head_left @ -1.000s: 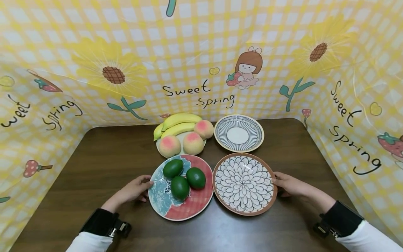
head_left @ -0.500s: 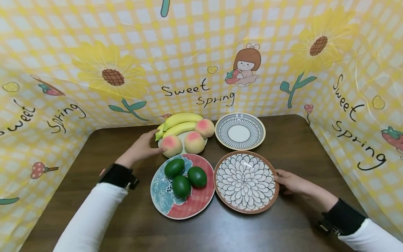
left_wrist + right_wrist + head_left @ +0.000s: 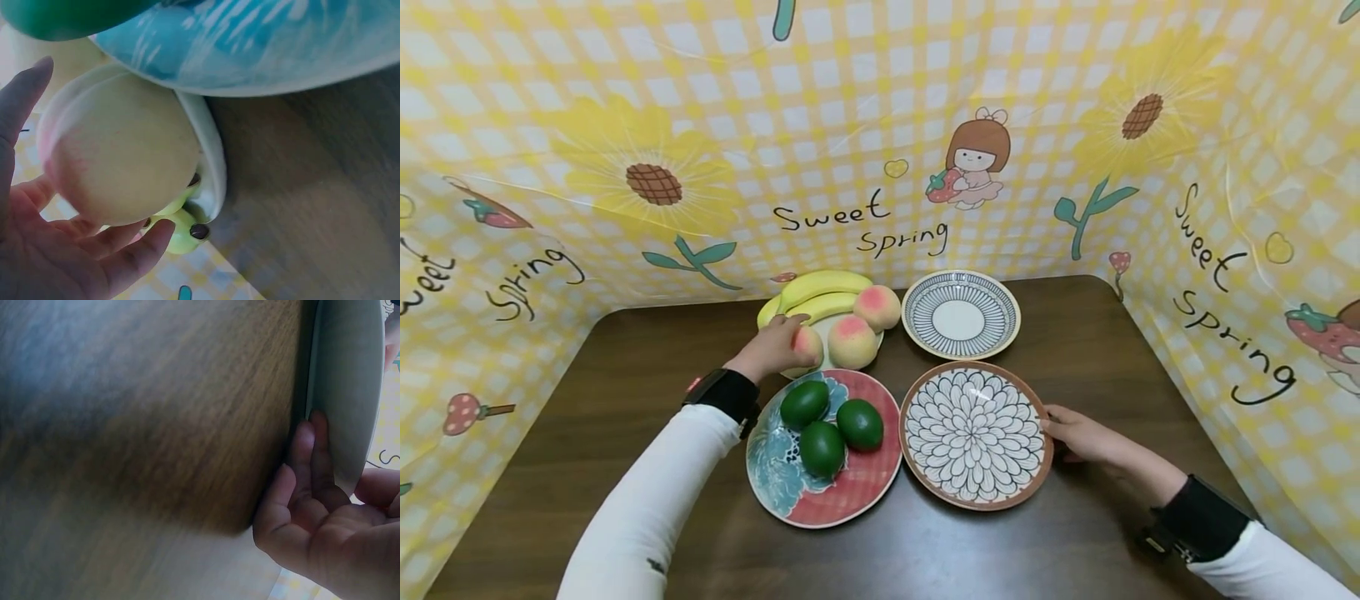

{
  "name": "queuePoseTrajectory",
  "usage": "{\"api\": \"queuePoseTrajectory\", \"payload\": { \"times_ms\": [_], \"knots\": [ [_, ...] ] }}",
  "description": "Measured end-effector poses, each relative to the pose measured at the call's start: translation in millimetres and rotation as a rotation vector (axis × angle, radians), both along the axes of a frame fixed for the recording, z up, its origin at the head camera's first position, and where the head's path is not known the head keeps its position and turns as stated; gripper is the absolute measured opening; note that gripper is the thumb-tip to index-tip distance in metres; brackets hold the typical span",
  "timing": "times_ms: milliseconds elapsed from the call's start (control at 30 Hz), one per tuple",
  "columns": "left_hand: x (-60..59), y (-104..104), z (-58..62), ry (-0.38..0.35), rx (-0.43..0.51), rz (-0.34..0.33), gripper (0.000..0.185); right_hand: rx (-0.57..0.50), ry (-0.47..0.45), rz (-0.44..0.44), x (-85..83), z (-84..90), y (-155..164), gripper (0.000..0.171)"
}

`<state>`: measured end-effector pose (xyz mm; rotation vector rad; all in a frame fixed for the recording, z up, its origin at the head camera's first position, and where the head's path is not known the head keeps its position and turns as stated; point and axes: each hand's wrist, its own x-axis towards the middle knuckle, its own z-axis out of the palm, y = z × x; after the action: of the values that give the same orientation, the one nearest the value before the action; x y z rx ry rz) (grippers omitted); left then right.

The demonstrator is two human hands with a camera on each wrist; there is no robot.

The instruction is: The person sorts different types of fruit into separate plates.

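Note:
My left hand (image 3: 769, 346) is at the front-left peach (image 3: 807, 346), fingers around its far side. In the left wrist view the thumb stands apart from this peach (image 3: 125, 150), and the other fingers are spread below it; firm contact cannot be made out. Two more peaches, one in front (image 3: 852, 342) and one behind (image 3: 877, 307), share a pale plate (image 3: 826, 358) with bananas (image 3: 827, 287). My right hand (image 3: 1078, 433) pinches the brown-rimmed petal-patterned plate (image 3: 976, 435) at its right edge, thumb on top. Its fingers reach under the plate's underside (image 3: 350, 387) in the right wrist view.
A red and blue plate (image 3: 857, 483) with green mangoes or avocados (image 3: 822, 448) stands directly in front of the peaches. Behind the petal plate is a striped plate (image 3: 958, 317). The brown table (image 3: 647, 375) ends at a yellow checked cloth (image 3: 820, 108).
My left hand has left the red and blue plate's edge and moved forward and right to the front-left peach. The right hand stays on the petal plate's rim.

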<state>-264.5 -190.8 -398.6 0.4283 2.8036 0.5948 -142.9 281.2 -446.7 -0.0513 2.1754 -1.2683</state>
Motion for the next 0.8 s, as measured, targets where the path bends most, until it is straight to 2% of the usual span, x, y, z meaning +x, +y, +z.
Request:
{"api": "queuePoseTrajectory", "payload": {
  "times_ms": [300,633,800],
  "knots": [
    [-3.4,0.6,-20.9,0.06,0.01,0.022,0.084,0.009,0.01,-0.021,2.7,0.4,-1.3,0.052],
    [-1.0,-1.4,-22.6,0.1,0.033,0.028,0.074,0.012,0.005,-0.033,1.3,0.8,-6.2,0.052],
    [-4.0,1.2,-23.8,0.087,0.035,0.008,0.074,0.012,-0.005,-0.028,0.9,1.9,-3.4,0.053]
  ]
}}
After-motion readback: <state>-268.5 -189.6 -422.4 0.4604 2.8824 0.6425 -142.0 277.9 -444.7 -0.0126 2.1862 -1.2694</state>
